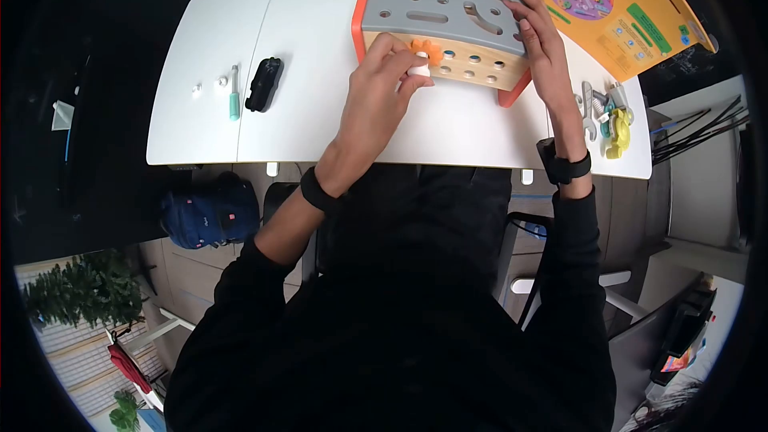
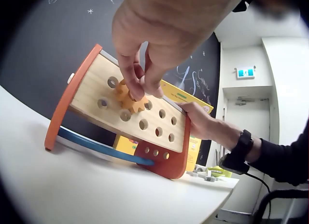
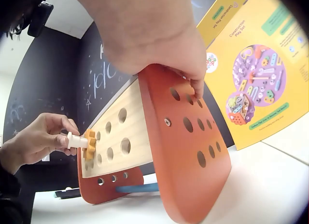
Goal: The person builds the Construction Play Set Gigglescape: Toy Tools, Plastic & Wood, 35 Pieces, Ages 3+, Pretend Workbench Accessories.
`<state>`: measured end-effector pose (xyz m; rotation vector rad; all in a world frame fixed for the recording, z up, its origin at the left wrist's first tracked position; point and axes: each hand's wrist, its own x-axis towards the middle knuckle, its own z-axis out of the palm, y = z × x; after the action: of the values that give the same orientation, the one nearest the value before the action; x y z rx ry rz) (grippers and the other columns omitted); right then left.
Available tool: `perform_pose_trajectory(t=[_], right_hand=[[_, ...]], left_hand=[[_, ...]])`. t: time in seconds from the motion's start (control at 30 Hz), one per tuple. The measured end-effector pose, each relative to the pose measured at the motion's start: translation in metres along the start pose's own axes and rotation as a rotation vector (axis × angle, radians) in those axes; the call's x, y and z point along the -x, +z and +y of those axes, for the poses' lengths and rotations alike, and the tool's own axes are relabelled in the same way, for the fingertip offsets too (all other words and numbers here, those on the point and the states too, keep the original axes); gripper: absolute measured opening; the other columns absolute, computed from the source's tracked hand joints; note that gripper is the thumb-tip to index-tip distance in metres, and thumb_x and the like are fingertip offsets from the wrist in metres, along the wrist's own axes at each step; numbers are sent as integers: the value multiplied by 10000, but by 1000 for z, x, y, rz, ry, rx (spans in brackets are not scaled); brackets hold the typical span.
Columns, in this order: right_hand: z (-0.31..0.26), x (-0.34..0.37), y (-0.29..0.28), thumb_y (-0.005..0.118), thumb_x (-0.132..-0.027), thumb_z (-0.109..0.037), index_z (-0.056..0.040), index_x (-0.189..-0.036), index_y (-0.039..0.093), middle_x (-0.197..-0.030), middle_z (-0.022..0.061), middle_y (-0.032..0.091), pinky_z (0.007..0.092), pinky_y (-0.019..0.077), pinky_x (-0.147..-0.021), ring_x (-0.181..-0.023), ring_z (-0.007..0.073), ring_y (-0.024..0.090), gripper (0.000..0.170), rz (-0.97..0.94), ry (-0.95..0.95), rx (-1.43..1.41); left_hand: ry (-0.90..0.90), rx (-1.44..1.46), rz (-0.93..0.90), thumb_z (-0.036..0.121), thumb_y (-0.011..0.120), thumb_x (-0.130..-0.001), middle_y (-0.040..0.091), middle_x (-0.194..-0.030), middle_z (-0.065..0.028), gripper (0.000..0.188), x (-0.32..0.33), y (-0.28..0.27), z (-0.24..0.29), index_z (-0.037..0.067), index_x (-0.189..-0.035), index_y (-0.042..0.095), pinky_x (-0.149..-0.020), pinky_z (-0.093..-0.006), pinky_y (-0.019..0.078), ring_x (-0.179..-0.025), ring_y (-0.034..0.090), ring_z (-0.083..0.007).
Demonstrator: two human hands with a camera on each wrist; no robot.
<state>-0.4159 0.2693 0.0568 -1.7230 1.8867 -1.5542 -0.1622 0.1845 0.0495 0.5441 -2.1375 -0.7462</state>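
Observation:
My left hand (image 1: 374, 92) pinches a white toy bolt (image 3: 76, 140) between thumb and fingers, in front of a toy workbench. An orange toy gear (image 2: 129, 99) sits at the bolt's far end, against the holed wooden front panel (image 3: 112, 139) near its left side. In the left wrist view the fingers cover most of the bolt. My right hand (image 1: 547, 56) rests on the right end of the workbench's grey top (image 1: 440, 12), fingers laid over it. Below its wrist, the right wrist view shows the orange end panel (image 3: 186, 151).
A yellow box (image 1: 596, 12) stands behind at the right. Wrench (image 1: 590, 110), yellow piece (image 1: 618, 133) and other small parts lie at the table's right end. Leftward are a black case (image 1: 265, 84), a teal-handled screwdriver (image 1: 234, 96) and small white pieces (image 1: 222, 82).

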Motion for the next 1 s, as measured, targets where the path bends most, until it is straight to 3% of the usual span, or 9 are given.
perform_pose_trajectory(t=[0.3,0.37,0.47,0.53,0.67,0.73,0.83,0.9,1.0], right_hand=[[7,0,0,412,-1035,-124,-23,-1248,618,-1467,118,458,332,538,-919,-1360,276,436,313,26,-31,2],[17,1,-1,425,-1062,-255,-48,-1282,601,-1509,40,418,326,472,-982,-1264,230,524,350,15,-52,24],[-15,8,-5,385,-1053,-395,-17,-1347,542,-1572,195,306,465,340,-1148,-1407,398,355,504,-56,108,37],[-7,8,-6,381,-1055,-376,0,-1343,537,-1545,211,346,472,353,-1136,-1405,395,355,499,-32,31,124],[-14,6,-10,415,-1051,-328,25,-1342,526,-1542,246,340,453,303,-1166,-1432,390,324,471,-76,18,229],[-16,8,-19,443,-1046,-305,12,-1355,517,-1538,264,340,438,268,-1183,-1457,362,289,449,-98,65,139],[13,11,-41,514,-1015,-165,-41,-1297,609,-1483,175,475,370,501,-984,-1342,325,483,321,249,-136,329],[18,21,-69,617,-963,-243,-41,-1128,714,-1141,204,692,391,560,-859,-955,336,710,279,410,119,339],[57,55,-128,759,-782,-138,-95,-922,778,-803,119,737,379,565,-715,-772,297,716,148,210,202,989]], left_hand=[[10,-67,-113,69,819,-740,566,-943,-68,305,-15,-7,-2,1,-1006,686,-718,-272,560,-798,632,-184],[269,-141,-72,74,814,-726,553,-966,-88,313,-28,-15,-3,23,-1007,684,-778,-364,495,-891,583,-265],[384,-219,-35,142,784,-790,559,-989,-84,295,-61,-30,6,58,-1059,699,-826,-374,475,-950,558,-257],[384,-327,-33,302,736,-864,624,-1149,-77,347,-84,-29,0,94,-1141,712,-911,-369,493,-1081,585,-253],[319,-422,-183,122,630,-943,570,-1325,-167,292,-107,-17,11,-14,-1201,627,-1064,-397,434,-1254,543,-274],[490,-458,-61,316,663,-932,573,-1383,-50,351,-115,3,-38,164,-1247,688,-1059,-395,464,-1276,541,-246],[241,-357,-215,505,650,-901,559,-1427,-51,509,-113,10,-48,161,-1275,677,-1077,-410,444,-1305,535,-251],[237,-337,-239,486,645,-910,577,-1405,-53,486,-114,10,-49,159,-1267,682,-1067,-411,452,-1278,556,-256],[234,-319,-257,453,631,-926,603,-1372,-55,449,-113,10,-46,153,-1254,691,-1056,-414,460,-1250,578,-259]])
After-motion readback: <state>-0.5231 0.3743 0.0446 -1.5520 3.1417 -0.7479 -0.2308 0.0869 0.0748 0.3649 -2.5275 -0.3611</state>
